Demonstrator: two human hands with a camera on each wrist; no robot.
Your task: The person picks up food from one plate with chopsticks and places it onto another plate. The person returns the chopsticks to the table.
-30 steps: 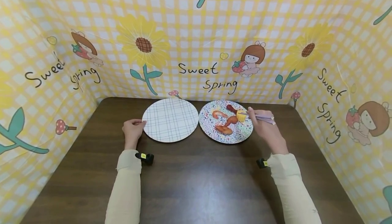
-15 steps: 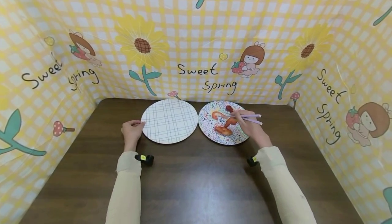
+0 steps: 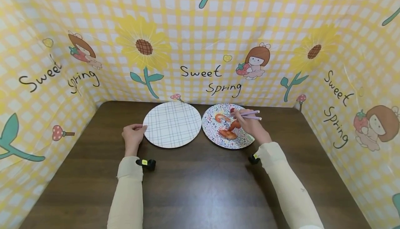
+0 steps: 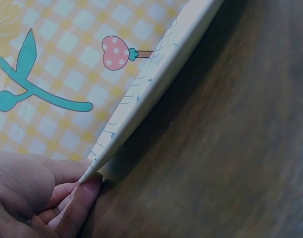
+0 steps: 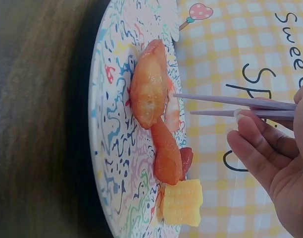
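Note:
My left hand (image 3: 132,135) pinches the left rim of a white plate with blue grid lines (image 3: 172,124); in the left wrist view the thumb and fingers (image 4: 84,198) grip that rim. My right hand (image 3: 251,126) holds lilac chopsticks (image 5: 230,100) over a speckled plate (image 3: 209,135), their tips apart and close to a shrimp (image 3: 220,117). On this plate also lie a chicken wing (image 5: 149,87), a drumstick (image 5: 167,158), a dark red piece (image 5: 186,161) and a yellow corn piece (image 5: 183,203). The right hand hides the corn in the head view.
Both plates stand side by side at the back of a dark wooden table (image 3: 193,187). Yellow checked cloth walls (image 3: 200,31) rise behind and on both sides. A black wrist camera (image 3: 149,164) sits at the left cuff.
My right hand with the chopsticks has moved left across the speckled plate, from the corn toward the shrimp. The left hand stays on the grid plate's rim.

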